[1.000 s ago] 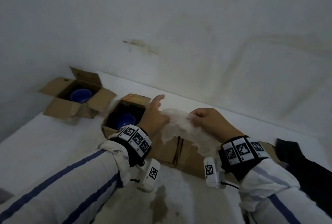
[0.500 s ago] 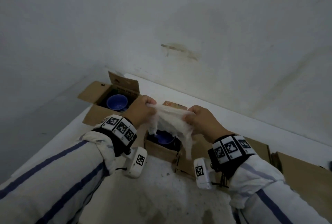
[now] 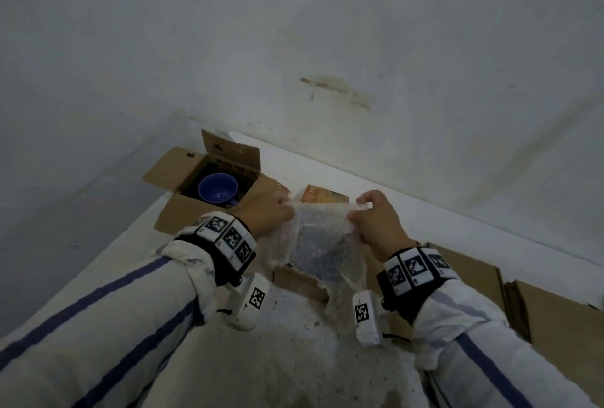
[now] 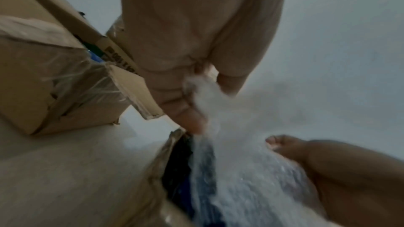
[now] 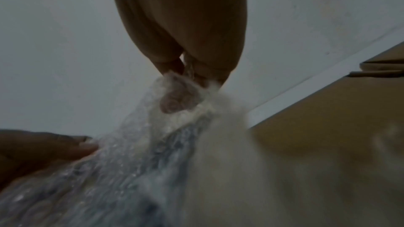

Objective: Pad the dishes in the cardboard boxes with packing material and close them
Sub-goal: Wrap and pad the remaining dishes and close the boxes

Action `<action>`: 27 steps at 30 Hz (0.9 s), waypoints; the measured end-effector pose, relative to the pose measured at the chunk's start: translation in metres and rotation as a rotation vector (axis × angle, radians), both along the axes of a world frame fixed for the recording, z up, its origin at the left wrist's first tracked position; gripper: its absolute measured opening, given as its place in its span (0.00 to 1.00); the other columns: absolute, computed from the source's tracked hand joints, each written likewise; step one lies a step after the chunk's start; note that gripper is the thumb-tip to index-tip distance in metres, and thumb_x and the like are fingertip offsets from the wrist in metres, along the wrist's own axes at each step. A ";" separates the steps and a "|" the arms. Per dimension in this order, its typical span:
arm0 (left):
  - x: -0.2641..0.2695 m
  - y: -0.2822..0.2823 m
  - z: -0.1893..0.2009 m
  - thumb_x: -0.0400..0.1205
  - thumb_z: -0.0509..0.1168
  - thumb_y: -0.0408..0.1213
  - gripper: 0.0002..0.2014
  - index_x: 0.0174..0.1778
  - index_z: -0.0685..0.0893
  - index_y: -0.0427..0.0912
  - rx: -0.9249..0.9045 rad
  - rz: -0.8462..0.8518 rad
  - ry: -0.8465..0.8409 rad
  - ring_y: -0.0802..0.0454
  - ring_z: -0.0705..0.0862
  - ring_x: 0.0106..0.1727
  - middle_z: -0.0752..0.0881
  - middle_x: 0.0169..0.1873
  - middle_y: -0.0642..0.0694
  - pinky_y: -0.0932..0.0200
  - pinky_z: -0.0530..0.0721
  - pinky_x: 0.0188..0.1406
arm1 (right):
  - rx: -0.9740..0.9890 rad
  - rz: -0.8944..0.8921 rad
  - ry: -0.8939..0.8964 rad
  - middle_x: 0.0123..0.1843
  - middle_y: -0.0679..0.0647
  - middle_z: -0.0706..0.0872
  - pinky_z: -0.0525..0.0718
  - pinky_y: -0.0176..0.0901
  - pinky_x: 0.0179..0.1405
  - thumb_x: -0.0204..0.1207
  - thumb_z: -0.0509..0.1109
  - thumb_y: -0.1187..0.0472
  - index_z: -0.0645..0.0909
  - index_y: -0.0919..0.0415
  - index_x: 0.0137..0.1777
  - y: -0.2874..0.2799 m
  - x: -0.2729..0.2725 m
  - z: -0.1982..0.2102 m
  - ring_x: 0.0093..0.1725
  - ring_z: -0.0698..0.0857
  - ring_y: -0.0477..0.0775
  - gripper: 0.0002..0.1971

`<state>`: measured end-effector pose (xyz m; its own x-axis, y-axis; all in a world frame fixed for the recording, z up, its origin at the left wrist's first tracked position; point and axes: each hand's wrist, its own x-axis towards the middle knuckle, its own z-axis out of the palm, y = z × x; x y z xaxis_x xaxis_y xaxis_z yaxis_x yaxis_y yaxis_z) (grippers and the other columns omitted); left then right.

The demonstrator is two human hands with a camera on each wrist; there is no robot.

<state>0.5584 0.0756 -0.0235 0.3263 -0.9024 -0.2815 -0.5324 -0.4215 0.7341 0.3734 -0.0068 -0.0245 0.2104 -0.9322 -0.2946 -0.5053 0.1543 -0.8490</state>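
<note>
A sheet of bubble wrap hangs spread between my hands, above an open cardboard box whose inside it mostly hides. My left hand pinches its left top corner, and my right hand pinches the right one. In the left wrist view the left hand's fingers clamp the bubble wrap over the dark box mouth. In the right wrist view the right hand's fingers show through the bubble wrap. A second open box at back left holds a blue bowl.
The boxes stand on a white surface in a corner of grey walls. Flat brown cardboard lies to the right of my right arm. An orange printed flap stands behind the near box.
My hands have pulled apart and stretched the bunched bubble wrap into a flat sheet. The view has swung left, so the boxes sit further right in the frame.
</note>
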 end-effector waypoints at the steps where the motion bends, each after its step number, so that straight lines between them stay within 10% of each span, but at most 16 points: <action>1: -0.002 0.001 -0.006 0.76 0.67 0.38 0.06 0.43 0.75 0.48 -0.037 0.000 -0.048 0.48 0.79 0.51 0.77 0.47 0.48 0.52 0.80 0.53 | -0.052 0.021 0.070 0.42 0.59 0.79 0.76 0.43 0.27 0.73 0.61 0.71 0.73 0.52 0.41 0.000 0.001 -0.005 0.36 0.78 0.57 0.11; 7: -0.012 0.006 -0.013 0.71 0.70 0.39 0.10 0.42 0.77 0.54 -0.203 -0.092 -0.546 0.50 0.73 0.61 0.74 0.54 0.51 0.54 0.73 0.64 | -0.332 0.226 0.421 0.42 0.53 0.77 0.68 0.41 0.40 0.78 0.58 0.66 0.72 0.58 0.43 0.003 0.004 -0.018 0.42 0.75 0.54 0.05; 13: -0.024 0.000 -0.021 0.81 0.59 0.31 0.04 0.45 0.78 0.39 0.099 -0.395 -0.515 0.44 0.78 0.56 0.78 0.50 0.40 0.49 0.77 0.60 | -0.535 0.345 0.602 0.55 0.63 0.78 0.75 0.45 0.45 0.81 0.58 0.64 0.80 0.67 0.53 0.003 0.009 -0.026 0.52 0.81 0.63 0.10; 17: -0.024 -0.003 -0.022 0.82 0.59 0.37 0.21 0.73 0.71 0.45 0.073 -0.446 -0.574 0.40 0.75 0.65 0.75 0.66 0.40 0.45 0.71 0.69 | -0.600 0.495 0.694 0.53 0.60 0.84 0.76 0.46 0.52 0.82 0.57 0.57 0.83 0.63 0.53 0.006 0.015 -0.021 0.52 0.83 0.61 0.14; 27: -0.026 -0.005 -0.033 0.79 0.60 0.32 0.19 0.66 0.74 0.48 0.087 -0.523 -0.800 0.39 0.67 0.66 0.68 0.69 0.45 0.46 0.70 0.65 | -0.531 0.837 1.063 0.55 0.53 0.85 0.65 0.57 0.63 0.77 0.62 0.62 0.74 0.56 0.59 0.008 0.023 -0.027 0.61 0.79 0.59 0.11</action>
<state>0.5328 0.0701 -0.0561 0.0132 -0.9747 -0.2232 -0.9985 -0.0246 0.0483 0.3963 0.0012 -0.0516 0.6429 -0.6954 -0.3212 -0.7026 -0.7024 0.1144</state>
